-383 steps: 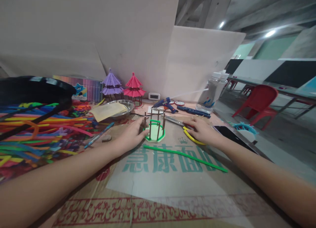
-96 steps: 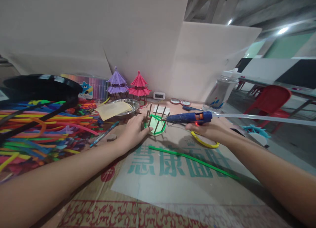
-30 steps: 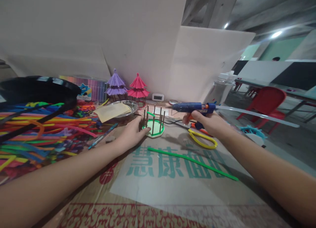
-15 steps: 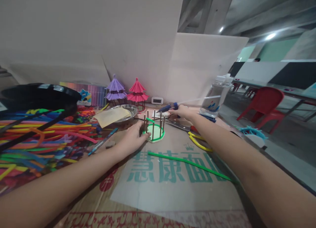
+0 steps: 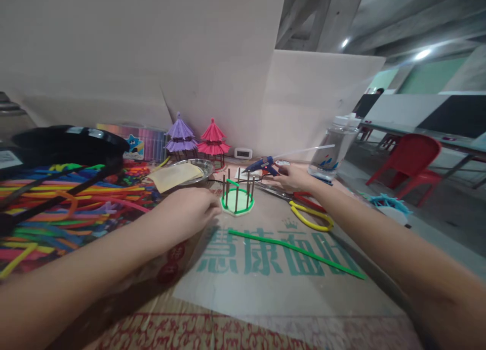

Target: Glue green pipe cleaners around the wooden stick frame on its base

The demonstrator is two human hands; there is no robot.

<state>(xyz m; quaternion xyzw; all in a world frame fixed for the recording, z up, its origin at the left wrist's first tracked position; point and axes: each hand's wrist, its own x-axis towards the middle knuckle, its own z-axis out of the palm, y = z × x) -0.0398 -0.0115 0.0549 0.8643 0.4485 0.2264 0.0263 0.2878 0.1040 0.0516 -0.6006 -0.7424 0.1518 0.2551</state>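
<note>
Just left of a small round frame of brown posts (image 5: 236,201) on a pale green base edged with green pipe cleaner, my left hand (image 5: 193,208) has curled, closed fingers. It is slightly blurred, apart from the frame, and shows nothing in its grasp. Beyond the frame, my right hand (image 5: 294,178) has its fingers closed at the handle of a blue glue gun (image 5: 261,164); a long clear glue stick (image 5: 307,150) sticks out of its back. A straight green pipe cleaner (image 5: 296,249) lies in front of the frame.
Colourful pipe cleaners (image 5: 76,198) are heaped at left. Purple (image 5: 179,135) and red (image 5: 213,137) pagoda models stand behind a metal plate (image 5: 207,168) holding yellowish paper. Yellow-handled pliers (image 5: 311,221) lie near my right forearm, with a clear bottle (image 5: 334,147) behind.
My left hand has let go of the post frame's base and drawn back toward the left. My right hand has shifted slightly right, toward the end of the glue gun's handle.
</note>
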